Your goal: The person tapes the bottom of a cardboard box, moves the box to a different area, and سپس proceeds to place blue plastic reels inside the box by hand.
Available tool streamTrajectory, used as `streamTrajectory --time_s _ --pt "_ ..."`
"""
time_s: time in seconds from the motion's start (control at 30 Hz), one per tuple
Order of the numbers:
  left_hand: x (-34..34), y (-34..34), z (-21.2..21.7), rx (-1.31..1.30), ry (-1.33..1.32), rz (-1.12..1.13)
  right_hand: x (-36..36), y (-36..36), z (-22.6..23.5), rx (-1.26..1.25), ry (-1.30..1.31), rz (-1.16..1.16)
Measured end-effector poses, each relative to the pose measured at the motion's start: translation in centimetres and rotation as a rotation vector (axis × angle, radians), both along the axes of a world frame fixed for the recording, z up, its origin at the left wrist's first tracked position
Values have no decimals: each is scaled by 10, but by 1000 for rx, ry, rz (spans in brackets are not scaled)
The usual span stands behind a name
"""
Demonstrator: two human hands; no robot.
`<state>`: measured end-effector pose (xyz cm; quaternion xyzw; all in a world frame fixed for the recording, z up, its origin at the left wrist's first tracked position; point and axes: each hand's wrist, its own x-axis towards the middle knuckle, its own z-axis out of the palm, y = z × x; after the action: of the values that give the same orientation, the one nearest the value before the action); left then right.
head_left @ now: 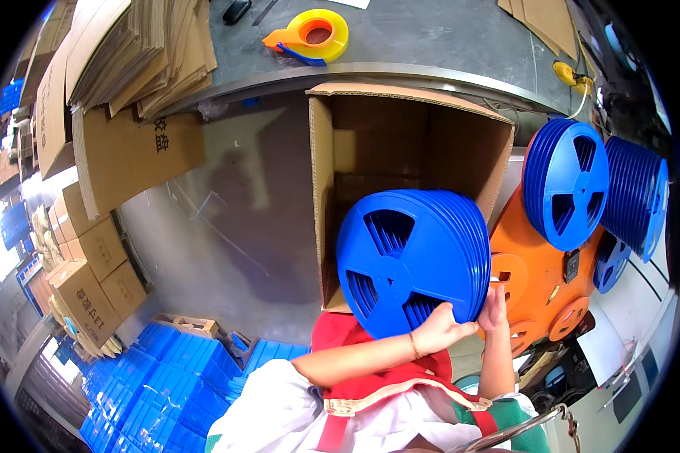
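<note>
Two bare hands at one stack of blue reels [419, 264], centre of frame, tilted before the open cardboard box [322, 189]. Left hand [437, 332] pinches the stack's lower right rim, thumb toward the front reel. Right hand [494, 309] stands upright at the stack's right edge, fingers close together; its grip is partly hidden, so cannot tell whether it pinches. Judgement: press evenly from both sides so the reels stay flush, keep fingertips out of the cutouts, and hold the rims clear of the box's edges.
</note>
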<state>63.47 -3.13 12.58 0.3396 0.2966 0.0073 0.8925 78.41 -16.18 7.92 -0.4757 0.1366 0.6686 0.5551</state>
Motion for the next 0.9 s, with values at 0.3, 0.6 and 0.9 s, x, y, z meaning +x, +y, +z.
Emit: streamTrajectory --time_s 0.3,0.6,0.9 --pt "-96 87 -164 -489 414 141 -85 86 -107 -174 162 4" --pt "-138 101 -305 427 1141 427 -150 133 -258 -378 -278 347" --pt "-141 60 -275 898 1196 208 -141 118 -274 -436 -556 532"
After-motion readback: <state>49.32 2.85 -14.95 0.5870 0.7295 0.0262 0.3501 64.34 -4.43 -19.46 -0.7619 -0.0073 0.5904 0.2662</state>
